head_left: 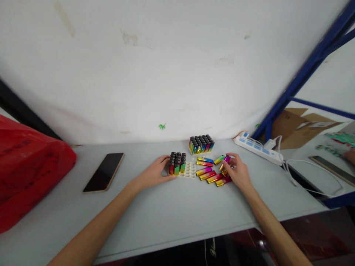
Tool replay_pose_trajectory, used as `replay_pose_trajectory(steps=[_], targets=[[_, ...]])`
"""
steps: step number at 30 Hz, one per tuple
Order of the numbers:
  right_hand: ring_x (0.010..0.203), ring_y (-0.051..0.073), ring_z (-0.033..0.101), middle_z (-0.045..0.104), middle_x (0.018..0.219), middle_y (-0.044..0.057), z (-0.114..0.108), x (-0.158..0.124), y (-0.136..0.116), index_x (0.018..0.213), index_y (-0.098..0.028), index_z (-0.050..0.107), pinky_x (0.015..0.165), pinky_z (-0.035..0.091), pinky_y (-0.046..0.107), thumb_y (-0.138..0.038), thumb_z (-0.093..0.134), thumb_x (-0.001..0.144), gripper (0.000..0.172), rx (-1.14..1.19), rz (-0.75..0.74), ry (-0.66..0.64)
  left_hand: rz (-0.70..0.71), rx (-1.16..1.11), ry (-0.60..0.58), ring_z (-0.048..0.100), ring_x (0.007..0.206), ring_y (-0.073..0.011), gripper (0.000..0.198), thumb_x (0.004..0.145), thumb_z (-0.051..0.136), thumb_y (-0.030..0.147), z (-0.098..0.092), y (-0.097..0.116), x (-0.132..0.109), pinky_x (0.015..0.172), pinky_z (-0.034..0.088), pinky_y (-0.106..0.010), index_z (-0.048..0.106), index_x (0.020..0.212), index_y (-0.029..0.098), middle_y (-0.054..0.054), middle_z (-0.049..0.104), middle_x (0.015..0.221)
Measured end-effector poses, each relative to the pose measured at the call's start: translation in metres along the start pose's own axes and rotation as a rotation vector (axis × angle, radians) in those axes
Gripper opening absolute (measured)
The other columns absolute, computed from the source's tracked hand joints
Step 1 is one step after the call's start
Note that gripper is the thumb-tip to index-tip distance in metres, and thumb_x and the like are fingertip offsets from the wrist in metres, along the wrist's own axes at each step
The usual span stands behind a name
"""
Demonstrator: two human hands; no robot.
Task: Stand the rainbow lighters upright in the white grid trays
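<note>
My left hand [155, 172] grips the left side of a pale holed tray [190, 170], thumb at the front and fingers behind. Several shiny multicoloured lighters [176, 168] with black tops stand upright in the tray's left part; the holes on its right show bare. Over to the right, my right hand [236, 170] has its fingers closed on a purple-and-gold lighter [226, 161], tilted above the table. Beside that hand several loose lighters [210, 176] lie on their sides, in red, magenta, gold, blue and green.
Behind the loose lighters stands a full block of upright lighters [202, 144]. A phone [104, 172] and a red bag [30, 170] lie to the left. At the right are a white power strip [257, 150] with cables, a blue frame [294, 85] and a cardboard box [294, 127].
</note>
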State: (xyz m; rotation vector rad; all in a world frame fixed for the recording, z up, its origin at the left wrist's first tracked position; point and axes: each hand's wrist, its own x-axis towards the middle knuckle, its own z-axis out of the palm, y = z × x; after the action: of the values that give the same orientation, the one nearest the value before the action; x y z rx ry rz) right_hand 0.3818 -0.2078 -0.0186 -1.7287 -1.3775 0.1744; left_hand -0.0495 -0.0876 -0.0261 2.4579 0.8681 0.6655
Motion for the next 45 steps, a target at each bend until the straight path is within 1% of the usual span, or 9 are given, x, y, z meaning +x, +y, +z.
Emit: replay_pose_trajectory(steps=[10,14,18,24,32,37,40,42,45], targets=[[0.079,0.036,0.084,0.088,0.085,0.008,-0.001,-0.001,-0.006,0.128,-0.029,0.073,0.082,0.067,0.049,-0.095,0.067,0.1,0.073,0.038,0.017,0.007,0.009,-0.01,0.008,0.074,0.164,-0.0449,0.074,0.104,0.096,0.068,0.001,-0.001,0.0,0.147,0.058,-0.058,0.079,0.161,0.025,-0.019,0.077,0.176],[0.082,0.036,0.085,0.088,0.088,0.009,-0.003,0.0,-0.004,0.13,-0.028,0.073,0.083,0.067,0.049,-0.092,0.068,0.1,0.071,0.022,0.021,0.004,0.001,-0.002,0.002,0.074,0.164,-0.0442,0.075,0.105,0.096,0.069,0.001,0.0,0.0,0.148,0.058,-0.056,0.079,0.162,0.024,-0.019,0.076,0.176],[0.085,0.037,0.085,0.088,0.089,0.009,-0.003,-0.001,-0.003,0.131,-0.027,0.072,0.084,0.067,0.049,-0.091,0.066,0.101,0.07,0.022,0.025,0.009,-0.011,-0.003,0.0,0.073,0.166,-0.046,0.074,0.103,0.097,0.068,0.0,0.001,0.0,0.148,0.057,-0.058,0.08,0.16,0.024,-0.019,0.076,0.176],[0.083,0.036,0.084,0.087,0.088,0.009,-0.002,-0.001,-0.004,0.131,-0.027,0.073,0.082,0.066,0.048,-0.093,0.065,0.101,0.073,0.018,0.017,0.01,-0.006,-0.002,-0.013,0.071,0.168,-0.0462,0.076,0.105,0.096,0.068,-0.001,0.0,0.0,0.149,0.056,-0.059,0.078,0.163,0.022,-0.022,0.074,0.179],[0.079,0.036,0.084,0.088,0.085,0.008,-0.001,-0.001,-0.004,0.129,-0.028,0.073,0.08,0.066,0.048,-0.096,0.068,0.099,0.074,0.041,0.021,0.01,0.007,-0.004,-0.004,0.073,0.166,-0.0468,0.074,0.105,0.096,0.069,-0.001,0.001,0.0,0.147,0.058,-0.06,0.079,0.161,0.023,-0.021,0.076,0.176],[0.082,0.036,0.085,0.088,0.087,0.008,-0.002,-0.001,-0.004,0.13,-0.028,0.075,0.081,0.068,0.049,-0.102,0.068,0.098,0.08,0.042,0.015,0.026,0.011,-0.001,0.01,0.074,0.164,-0.0456,0.072,0.104,0.098,0.067,0.0,-0.001,-0.001,0.146,0.059,-0.06,0.08,0.16,0.026,-0.018,0.078,0.175],[0.088,0.037,0.086,0.091,0.099,0.012,-0.002,-0.002,-0.007,0.136,-0.026,0.078,0.085,0.071,0.052,-0.102,0.073,0.097,0.085,0.095,0.01,0.042,0.005,0.001,0.009,0.074,0.165,-0.0453,0.073,0.104,0.097,0.069,0.0,-0.002,0.0,0.146,0.059,-0.058,0.08,0.161,0.026,-0.018,0.078,0.175],[0.093,0.037,0.088,0.092,0.106,0.014,-0.002,-0.002,-0.011,0.136,-0.026,0.079,0.09,0.073,0.054,-0.101,0.079,0.095,0.085,0.188,0.021,0.035,0.003,0.003,0.008,0.074,0.165,-0.0451,0.074,0.104,0.097,0.07,0.0,-0.002,0.0,0.147,0.058,-0.057,0.08,0.162,0.026,-0.018,0.077,0.176],[0.096,0.037,0.089,0.088,0.103,0.011,-0.001,-0.003,-0.021,0.133,-0.029,0.075,0.089,0.075,0.053,-0.1,0.084,0.093,0.082,0.393,0.048,-0.044,0.004,0.0,0.008,0.075,0.163,-0.046,0.074,0.103,0.098,0.068,-0.001,-0.001,0.001,0.147,0.059,-0.058,0.08,0.161,0.025,-0.018,0.078,0.175]])
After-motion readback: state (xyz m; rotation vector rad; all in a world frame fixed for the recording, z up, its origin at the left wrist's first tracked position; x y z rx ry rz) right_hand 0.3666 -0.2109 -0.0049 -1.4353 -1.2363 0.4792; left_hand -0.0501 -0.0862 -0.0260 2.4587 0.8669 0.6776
